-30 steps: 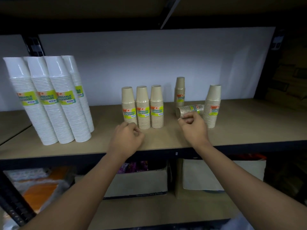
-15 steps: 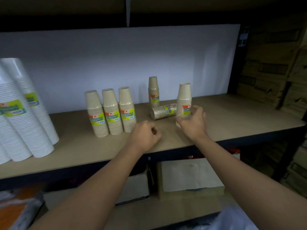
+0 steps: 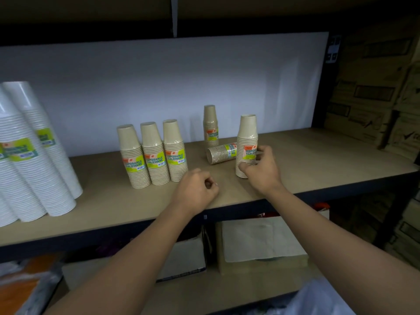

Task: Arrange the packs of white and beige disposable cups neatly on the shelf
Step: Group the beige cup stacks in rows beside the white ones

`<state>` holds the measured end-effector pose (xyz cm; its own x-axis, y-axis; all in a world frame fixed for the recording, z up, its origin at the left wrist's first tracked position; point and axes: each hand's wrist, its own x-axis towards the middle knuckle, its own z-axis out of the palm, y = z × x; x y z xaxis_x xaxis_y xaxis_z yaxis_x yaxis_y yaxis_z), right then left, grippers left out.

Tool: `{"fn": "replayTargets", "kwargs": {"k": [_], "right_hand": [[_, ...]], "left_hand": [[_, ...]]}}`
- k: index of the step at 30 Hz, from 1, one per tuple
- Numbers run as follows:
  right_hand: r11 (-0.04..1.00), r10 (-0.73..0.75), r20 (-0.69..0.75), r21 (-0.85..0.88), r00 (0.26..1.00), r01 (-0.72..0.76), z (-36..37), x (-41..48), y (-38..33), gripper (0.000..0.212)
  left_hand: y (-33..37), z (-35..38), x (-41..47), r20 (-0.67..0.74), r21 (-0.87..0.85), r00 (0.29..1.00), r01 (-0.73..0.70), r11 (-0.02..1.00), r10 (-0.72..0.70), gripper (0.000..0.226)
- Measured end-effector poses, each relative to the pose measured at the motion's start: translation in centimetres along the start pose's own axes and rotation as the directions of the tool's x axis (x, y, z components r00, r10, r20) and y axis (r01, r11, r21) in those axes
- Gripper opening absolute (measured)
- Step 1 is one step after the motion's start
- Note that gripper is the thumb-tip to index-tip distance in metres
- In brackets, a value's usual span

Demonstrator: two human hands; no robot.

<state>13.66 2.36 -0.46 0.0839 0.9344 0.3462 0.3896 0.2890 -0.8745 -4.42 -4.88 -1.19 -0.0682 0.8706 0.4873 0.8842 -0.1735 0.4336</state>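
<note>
Right hand point(image 3: 261, 172) grips the upright beige pack point(image 3: 247, 135) low down, thumb on its left side, fingers round the right. Pack stands on the shelf point(image 3: 329, 160), right of centre. A lying pack point(image 3: 221, 154) touches or sits just beside it on the left; a rear pack point(image 3: 210, 126) stands behind that. Three beige packs point(image 3: 152, 155) stand in a row further left. Left hand point(image 3: 195, 189) is curled in a fist holding nothing, at the shelf's front edge. White packs point(image 3: 34, 160) lean at far left. Boxes point(image 3: 261, 244) on the shelf below.

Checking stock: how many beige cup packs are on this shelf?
6. Row of three at centre; back pack upright by the wall; fallen pack on its side; front pack upright, gripped by the right hand. None seems hidden.
</note>
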Motion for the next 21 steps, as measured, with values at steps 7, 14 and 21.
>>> {"fn": "replayTargets", "kwargs": {"k": [7, 14, 21], "right_hand": [[0.988, -0.116, 0.043, 0.107, 0.992, 0.111, 2.5, -4.8, -3.7, 0.064], [0.977, -0.180, 0.127, 0.140, 0.975, 0.162, 7.7, -8.1, -6.8, 0.060], [0.973, -0.195, 0.235, 0.165, 0.952, 0.159, 13.1, -10.6, -9.1, 0.062]], "left_hand": [[-2.9, -4.4, -2.7, -0.085, 0.023, 0.996, 0.026, 0.999, -0.024, 0.011], [-7.9, -9.5, -5.8, -0.184, 0.086, 0.977, 0.121, 0.989, -0.103, 0.009], [-12.8, -12.8, -8.4, -0.216, 0.142, 0.951, 0.257, 0.956, -0.223, 0.012]]}}
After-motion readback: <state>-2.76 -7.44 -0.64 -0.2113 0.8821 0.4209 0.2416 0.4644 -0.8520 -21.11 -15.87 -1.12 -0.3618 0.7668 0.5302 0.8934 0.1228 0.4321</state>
